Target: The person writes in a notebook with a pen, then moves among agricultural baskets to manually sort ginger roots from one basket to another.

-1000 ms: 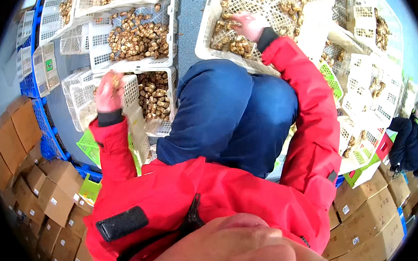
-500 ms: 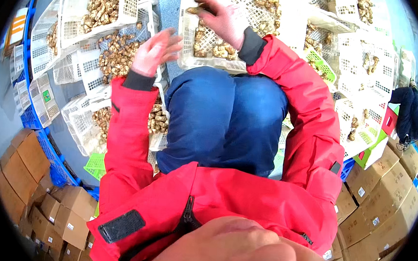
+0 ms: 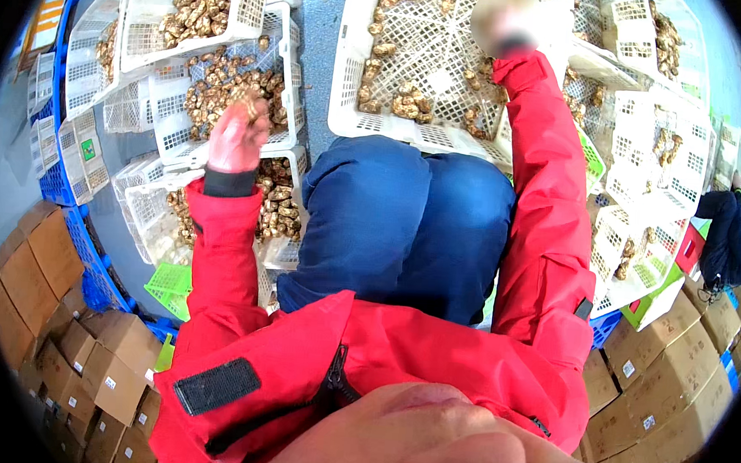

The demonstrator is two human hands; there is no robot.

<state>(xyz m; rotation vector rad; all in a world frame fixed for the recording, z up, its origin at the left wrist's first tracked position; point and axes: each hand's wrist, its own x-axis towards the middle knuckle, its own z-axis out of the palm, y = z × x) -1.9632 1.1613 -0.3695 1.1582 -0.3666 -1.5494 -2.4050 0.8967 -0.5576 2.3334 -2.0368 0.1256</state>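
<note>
My left hand is over the left crate of brown, knobbly pieces, which look like mushrooms or tubers. Its fingers are smeared by motion against the pieces, so whether it holds one is unclear. A wide white lattice tray lies beyond my knees, with similar pieces scattered mostly along its sides. My right hand reaches to the tray's far right part, and a blurred patch hides its fingers.
White crates with more brown pieces stand at left; others stand at right. A green basket sits at lower left. Cardboard boxes are stacked on both sides. Another person's dark-clothed legs show at far right.
My left hand has moved left and slightly down, from beside the tray to over the left crate. My right hand has swung right across the tray. The view has shifted slightly.
</note>
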